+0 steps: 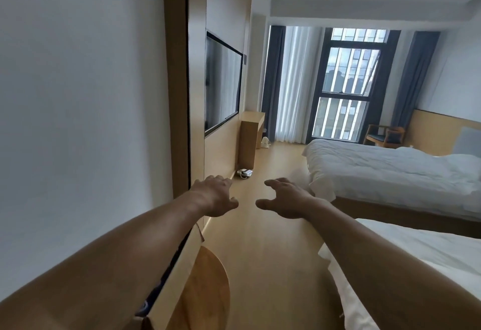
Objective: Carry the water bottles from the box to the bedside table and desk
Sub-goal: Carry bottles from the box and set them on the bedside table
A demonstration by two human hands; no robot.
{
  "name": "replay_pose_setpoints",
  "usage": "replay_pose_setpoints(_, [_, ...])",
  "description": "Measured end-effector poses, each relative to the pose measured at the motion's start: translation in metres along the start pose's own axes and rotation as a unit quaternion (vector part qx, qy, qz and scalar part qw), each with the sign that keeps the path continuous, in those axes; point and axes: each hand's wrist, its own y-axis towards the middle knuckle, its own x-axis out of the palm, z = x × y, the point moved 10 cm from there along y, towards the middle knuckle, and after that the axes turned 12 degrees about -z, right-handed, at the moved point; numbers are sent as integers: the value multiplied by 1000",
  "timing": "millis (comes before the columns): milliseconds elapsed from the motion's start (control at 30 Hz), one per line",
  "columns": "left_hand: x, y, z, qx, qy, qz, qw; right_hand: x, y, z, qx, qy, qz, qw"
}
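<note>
My left hand (214, 195) and my right hand (283, 198) are stretched out in front of me over the wooden floor, palms down, fingers spread, holding nothing. A wooden desk (251, 131) stands against the left wall far ahead, near the window. No water bottle shows anywhere. A cardboard flap (145, 323) pokes in at the bottom left edge, possibly part of a box. I cannot make out a bedside table.
Two beds with white bedding, one (390, 168) farther and one (426, 256) nearer, line the right side. A wall television (222, 82) hangs on the left. A round wooden tabletop (205, 290) sits at bottom left. A telephone (244, 172) lies on the floor. An armchair (385, 135) stands by the window.
</note>
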Motion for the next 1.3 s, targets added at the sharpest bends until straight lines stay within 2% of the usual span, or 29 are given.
replay_pose_setpoints(367, [34,152,-76,-165,-55,-28,984,11,214,6,-162,-27,-96,982])
replay_pose_setpoints(533, [67,177,-125,-238,-81,-73,965,32,282,-30,-233,-48,-141,961])
replay_pose_setpoints(733, [112,204,-196,-304,-129,-75,941,96,355,-89,-281,-83,-208,933])
replay_pose_setpoints(967, [172,224,-272,-355,-197,-89,910,180,417,-152,-328,-128,-306,884])
replay_pose_setpoints(1133, [219,211,-301,-405,-230,-107,878,242,440,-182,-365,-166,-369,838])
replay_pose_setpoints(1300, [262,203,-321,-462,-256,-125,840,312,455,-197,-405,-241,-418,776])
